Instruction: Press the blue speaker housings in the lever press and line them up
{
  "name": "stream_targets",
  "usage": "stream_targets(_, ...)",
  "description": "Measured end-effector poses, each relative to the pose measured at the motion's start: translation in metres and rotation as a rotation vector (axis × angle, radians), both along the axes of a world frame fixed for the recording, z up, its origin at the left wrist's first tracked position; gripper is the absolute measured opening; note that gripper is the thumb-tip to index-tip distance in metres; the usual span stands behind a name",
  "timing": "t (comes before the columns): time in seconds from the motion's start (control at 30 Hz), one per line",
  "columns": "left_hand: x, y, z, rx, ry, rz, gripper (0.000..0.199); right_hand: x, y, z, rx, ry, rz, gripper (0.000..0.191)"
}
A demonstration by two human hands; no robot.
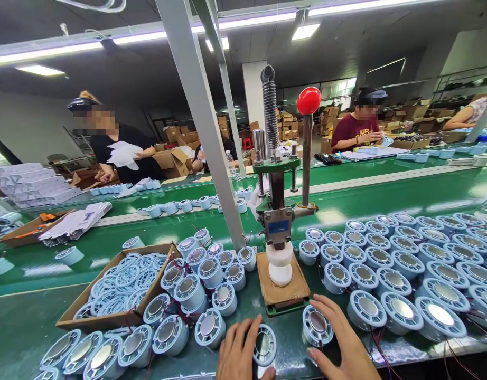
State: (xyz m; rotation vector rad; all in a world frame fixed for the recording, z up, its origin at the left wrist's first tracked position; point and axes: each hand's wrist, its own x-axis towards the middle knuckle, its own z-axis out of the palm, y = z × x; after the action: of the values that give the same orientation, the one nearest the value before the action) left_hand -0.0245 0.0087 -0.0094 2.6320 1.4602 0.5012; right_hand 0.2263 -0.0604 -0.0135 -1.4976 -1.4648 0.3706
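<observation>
A worker's left hand (239, 348) curls its fingers around the side of a blue round unit (264, 345) at the tabletop's (294, 338) near edge, while the right hand (342, 343) spreads its fingers about a second blue unit (317, 325), just in front of a hand press (279, 227) with a red knob (309, 101). Rows of similar units (394, 279) fill the tabletop's right side, and a cardboard box of blue rings (124, 279) sits to the left.
</observation>
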Motion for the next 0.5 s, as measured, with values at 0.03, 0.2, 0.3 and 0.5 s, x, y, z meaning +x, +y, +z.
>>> stream_targets(0.03, 0.000, 0.000, 0.001, 0.009, -0.010, 0.015, 0.084, -0.003, 0.000, -0.006, 0.008, 0.005, -0.028, 0.059)
stream_targets(0.2, -0.001, -0.001, 0.006, 0.018, -0.161, -0.047, 0.075, -0.013, 0.005, -0.008, 0.030, -0.005, -0.083, 0.053)
stream_targets(0.3, 0.011, -0.004, 0.017, -0.045, -0.413, 0.049, 0.071, -0.026, 0.012, -0.007, 0.099, -0.041, -0.018, 0.057)
stream_targets(0.5, 0.055, -0.015, 0.048, -0.159, -0.493, 0.180, 0.093, -0.073, 0.030, -0.022, 0.221, 0.034, -0.004, 0.062)
